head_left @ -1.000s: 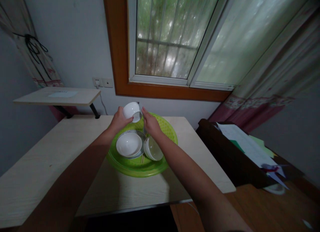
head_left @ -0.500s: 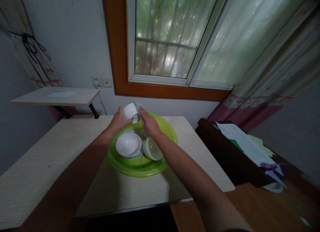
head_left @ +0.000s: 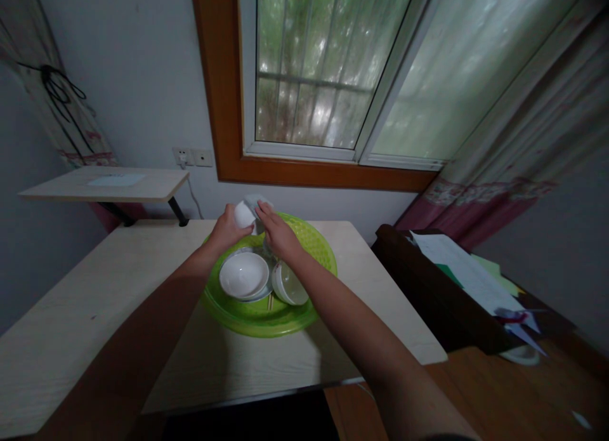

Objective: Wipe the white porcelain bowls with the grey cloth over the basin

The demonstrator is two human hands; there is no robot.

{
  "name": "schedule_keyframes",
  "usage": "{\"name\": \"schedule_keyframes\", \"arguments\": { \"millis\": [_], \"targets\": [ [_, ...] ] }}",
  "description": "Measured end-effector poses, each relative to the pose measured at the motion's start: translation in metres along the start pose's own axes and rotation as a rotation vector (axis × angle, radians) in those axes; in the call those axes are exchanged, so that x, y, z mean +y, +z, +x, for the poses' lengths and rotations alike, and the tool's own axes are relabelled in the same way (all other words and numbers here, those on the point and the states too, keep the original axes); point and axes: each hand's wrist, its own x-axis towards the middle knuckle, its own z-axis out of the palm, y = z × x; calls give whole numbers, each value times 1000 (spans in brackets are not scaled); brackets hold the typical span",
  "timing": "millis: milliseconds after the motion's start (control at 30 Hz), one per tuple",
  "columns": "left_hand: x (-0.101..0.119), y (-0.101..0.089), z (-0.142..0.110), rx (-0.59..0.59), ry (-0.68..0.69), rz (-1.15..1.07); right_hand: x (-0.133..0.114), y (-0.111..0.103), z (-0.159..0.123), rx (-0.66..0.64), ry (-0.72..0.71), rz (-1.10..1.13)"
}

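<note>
My left hand (head_left: pixel 227 228) is wrapped around a white cup (head_left: pixel 242 216), tilted above the far side of a green plastic tray (head_left: pixel 266 330). Against the cup's right side lies my right hand (head_left: pixel 280 233), its fingers pressed over what looks like a pale grey cloth (head_left: pixel 257 200); they partly hide the cup's mouth. Below the hands, a white bowl (head_left: pixel 243 275) rests in the tray on a dish whose edge shows under it. Beside it a second bowl (head_left: pixel 291 284) leans on its side, partly covered by my right forearm. Thin chopsticks (head_left: pixel 270 301) poke out between the bowls.
The tray stands on a pale wooden table (head_left: pixel 118 289). At the back left a small raised shelf (head_left: pixel 157 186) carries a sheet of paper. Behind the table are a wall and a window (head_left: pixel 318 79). Right of it, dark furniture (head_left: pixel 442 295) holds papers.
My right hand has moved slightly left and further over the cup, taking the grey cloth with it. My left hand keeps its grip on the cup in nearly the same place.
</note>
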Motion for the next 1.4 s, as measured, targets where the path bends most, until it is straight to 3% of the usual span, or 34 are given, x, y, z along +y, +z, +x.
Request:
{"name": "schedule_keyframes", "arguments": {
  "millis": [167, 267, 333, 533, 733, 900, 1200, 1400],
  "targets": [
    [1, -2, -2, -43, 7, 20, 19, -6, 0, 135, 299, 149],
    [1, -3, -4, -80, 41, -2, 27, -9, -1, 150, 473, 249],
    [1, -4, -5, -92, 53, -23, 27, -10, -2, 134, 508, 338],
    [-5, -1, -2, -92, 42, -75, 15, -10, -4, 77, 405, 540],
    [-25, 10, 5, -158, 36, -242, 19, -7, -4, 128, 470, 507],
    [-25, 12, 5, -144, 61, -296, 25, -3, -4, 178, 441, 391],
    [-16, 7, 1, -150, 214, -106, 24, -7, -3, 126, 263, 141],
    [-6, 2, -3, -149, 155, -18, 21, -9, -3, 115, 200, 103]
  ]
}}
